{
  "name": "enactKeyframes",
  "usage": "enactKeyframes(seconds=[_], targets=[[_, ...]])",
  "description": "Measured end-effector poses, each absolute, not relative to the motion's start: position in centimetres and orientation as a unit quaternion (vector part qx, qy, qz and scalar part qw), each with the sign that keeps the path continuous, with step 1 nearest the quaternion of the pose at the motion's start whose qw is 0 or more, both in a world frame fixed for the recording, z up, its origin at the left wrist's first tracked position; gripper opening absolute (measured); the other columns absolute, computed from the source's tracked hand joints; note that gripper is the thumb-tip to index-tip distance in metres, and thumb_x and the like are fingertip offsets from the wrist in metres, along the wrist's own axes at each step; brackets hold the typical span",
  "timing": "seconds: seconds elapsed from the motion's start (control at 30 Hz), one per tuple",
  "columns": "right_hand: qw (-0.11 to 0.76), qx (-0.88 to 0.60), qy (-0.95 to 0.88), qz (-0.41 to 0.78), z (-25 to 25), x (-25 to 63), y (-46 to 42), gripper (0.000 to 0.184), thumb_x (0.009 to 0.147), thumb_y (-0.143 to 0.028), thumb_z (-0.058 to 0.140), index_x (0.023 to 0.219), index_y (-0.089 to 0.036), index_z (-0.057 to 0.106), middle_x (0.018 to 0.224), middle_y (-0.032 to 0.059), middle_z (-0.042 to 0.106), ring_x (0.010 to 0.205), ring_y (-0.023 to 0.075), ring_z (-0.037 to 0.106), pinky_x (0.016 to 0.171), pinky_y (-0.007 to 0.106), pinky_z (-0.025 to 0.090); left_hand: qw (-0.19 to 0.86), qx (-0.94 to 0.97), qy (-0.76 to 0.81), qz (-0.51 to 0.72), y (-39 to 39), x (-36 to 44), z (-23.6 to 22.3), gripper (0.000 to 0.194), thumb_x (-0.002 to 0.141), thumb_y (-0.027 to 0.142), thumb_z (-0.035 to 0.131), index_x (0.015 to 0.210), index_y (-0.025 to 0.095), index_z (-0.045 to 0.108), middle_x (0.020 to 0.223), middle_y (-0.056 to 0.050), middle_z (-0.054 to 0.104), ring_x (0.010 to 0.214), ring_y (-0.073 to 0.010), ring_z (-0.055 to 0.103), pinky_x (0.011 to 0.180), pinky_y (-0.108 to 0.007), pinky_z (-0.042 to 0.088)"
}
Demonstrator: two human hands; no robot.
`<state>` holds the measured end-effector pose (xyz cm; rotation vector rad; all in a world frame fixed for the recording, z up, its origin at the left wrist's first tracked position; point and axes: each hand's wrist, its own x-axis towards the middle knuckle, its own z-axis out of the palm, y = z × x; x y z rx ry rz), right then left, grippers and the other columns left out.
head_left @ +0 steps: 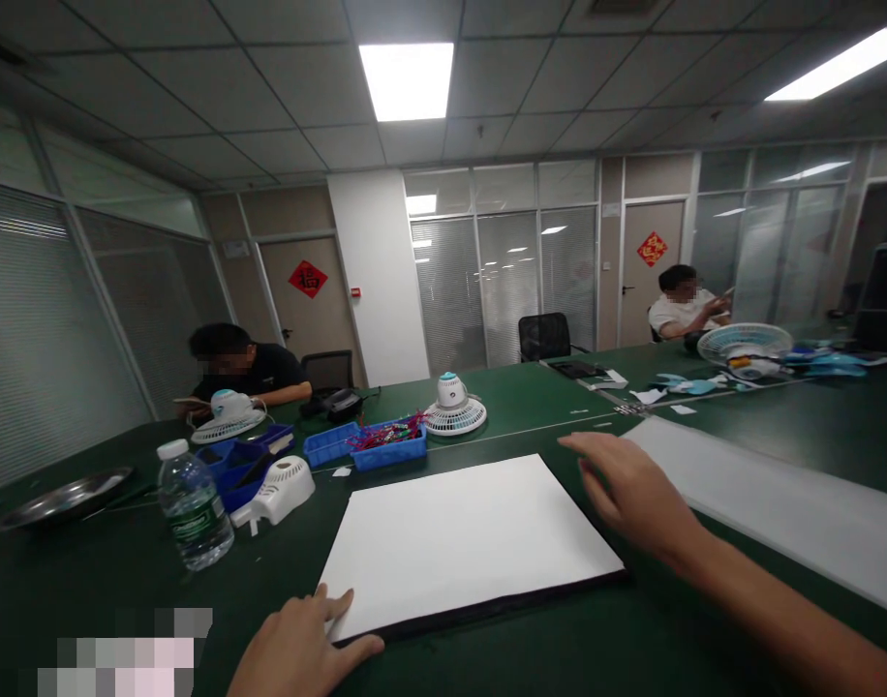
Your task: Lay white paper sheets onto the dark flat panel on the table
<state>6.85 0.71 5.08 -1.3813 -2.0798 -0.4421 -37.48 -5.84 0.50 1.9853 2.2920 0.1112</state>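
Lying flat on the green table (632,639), a white board (465,537) with dark underside is touched by the spread left hand (302,649) and right hand (632,494).

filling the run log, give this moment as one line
left hand: on near-left corner of white board | right hand: open at its right edge | water bottle: upright, left

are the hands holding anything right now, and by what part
Nothing is gripped. The left hand lies flat with fingers on the near left corner of the flat white rectangular board. The right hand is open at its far right edge, contact unclear.
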Motion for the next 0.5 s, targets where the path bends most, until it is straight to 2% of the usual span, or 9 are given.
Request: enactKeyframes(seconds=[0.1,0.13,0.2,0.23,0.3,0.4,0.43,0.5], targets=[[0.269,-0.653,-0.688,-0.169,0.2,13.9,5.2,0.057,0.086,-0.025,0.039,0.136,-0.003,0.054,0.146,0.0273,0.047,0.14,0.041,0.037,0.112,0.063,0.03,0.055,0.656,0.752,0.042,-6.1,-37.6,0.6,0.072,0.07,0.075,0.064,0.127,0.03,0.069,0.136,-0.014,0.067,0.116,-0.0359,0.068,0.099,-0.047,0.049],[0.257,-0.693,-0.654,-0.164,-1.5,16.0,6.0,0.06,0.085,-0.026,0.038,0.137,-0.001,0.054,0.148,0.0299,0.044,0.143,0.0442,0.03,0.112,0.07,0.023,0.055,0.656,0.752,0.042,-6.1,-37.6,0.6,0.07,0.07,0.074,0.065,0.125,0.031,0.071,0.133,-0.013,0.069,0.115,-0.0358,0.068,0.099,-0.048,0.05],[0.233,-0.756,-0.593,-0.15,-4.2,19.6,7.0,0.065,0.085,-0.033,0.034,0.139,0.0,0.052,0.151,0.033,0.037,0.144,0.0493,0.022,0.108,0.077,0.018,0.049,0.656,0.752,0.045,-6.0,-37.6,0.6,0.068,0.07,0.073,0.065,0.124,0.032,0.071,0.133,-0.011,0.069,0.118,-0.0358,0.067,0.102,-0.049,0.048],[0.221,-0.78,-0.568,-0.139,-5.2,21.0,7.3,0.067,0.086,-0.037,0.032,0.14,-0.001,0.052,0.15,0.0338,0.037,0.143,0.0519,0.024,0.104,0.079,0.019,0.042,0.654,0.754,0.047,-6.0,-37.6,0.7,0.071,0.07,0.072,0.066,0.128,0.032,0.068,0.138,-0.01,0.066,0.122,-0.0365,0.064,0.105,-0.051,0.046],[0.198,-0.809,-0.542,-0.113,-6.5,23.0,7.7,0.068,0.088,-0.045,0.028,0.138,-0.008,0.057,0.145,0.0329,0.044,0.134,0.0545,0.038,0.097,0.079,0.028,0.028,0.653,0.755,0.051,-6.0,-37.5,0.7,0.083,0.068,0.068,0.07,0.142,0.034,0.055,0.153,-0.008,0.052,0.137,-0.0373,0.051,0.11,-0.053,0.04],[0.179,-0.81,-0.551,-0.089,-7.2,24.1,7.9,0.063,0.09,-0.047,0.025,0.13,-0.018,0.065,0.129,0.0272,0.06,0.115,0.0498,0.057,0.085,0.07,0.041,0.04,0.672,0.738,0.049,-6.1,-37.5,0.7,0.099,0.066,0.063,0.074,0.152,0.038,0.034,0.166,-0.003,0.025,0.151,-0.0322,0.027,0.117,-0.049,0.034],[0.179,-0.803,-0.562,-0.092,-7.2,24.1,7.9,0.061,0.091,-0.045,0.026,0.126,-0.019,0.067,0.124,0.0259,0.063,0.111,0.0481,0.059,0.083,0.067,0.043,0.053,0.681,0.73,0.044,-6.2,-37.5,0.8,0.097,0.067,0.063,0.073,0.152,0.039,0.033,0.167,-0.002,0.023,0.152,-0.0299,0.024,0.119,-0.046,0.032],[0.183,-0.782,-0.586,-0.104,-6.8,23.8,7.5,0.055,0.092,-0.04,0.027,0.113,-0.019,0.072,0.114,0.0257,0.066,0.106,0.0465,0.061,0.079,0.063,0.044,0.07,0.69,0.72,0.034,-6.4,-37.5,0.9,0.087,0.072,0.064,0.069,0.15,0.038,0.04,0.164,-0.002,0.028,0.151,-0.0277,0.027,0.12,-0.044,0.029]])
